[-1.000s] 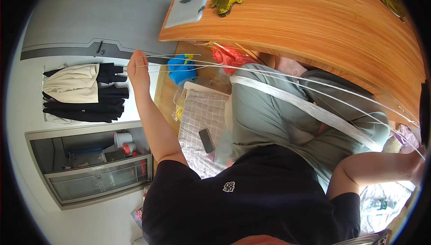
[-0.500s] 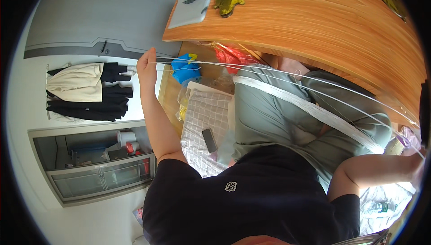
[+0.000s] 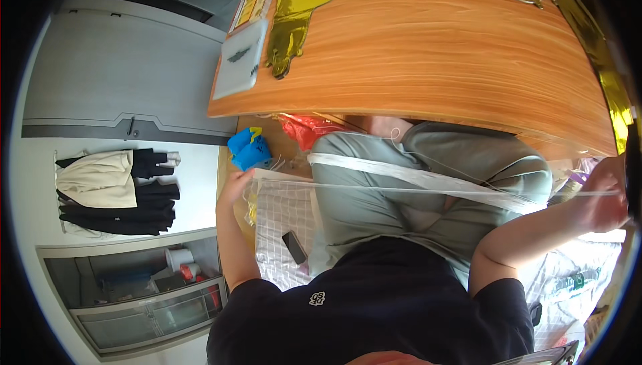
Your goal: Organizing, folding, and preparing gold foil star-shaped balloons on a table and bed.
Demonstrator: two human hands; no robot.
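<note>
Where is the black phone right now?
In the head view, the black phone lies on the checked white cloth, lower left, below the left hand.

both arms were spread wide at lap height. the left hand (image 3: 235,188) was raised at the person's left, fingers pinched together. the right hand (image 3: 605,194) was far out right, fingers curled closed, elbow bent.

The right hand (image 3: 605,194) is half cut off by the rim, its grip on the clear strip (image 3: 428,188) hidden.

Wooden table (image 3: 435,44), gold foil balloons (image 3: 294,11), packet (image 3: 242,64)
</note>
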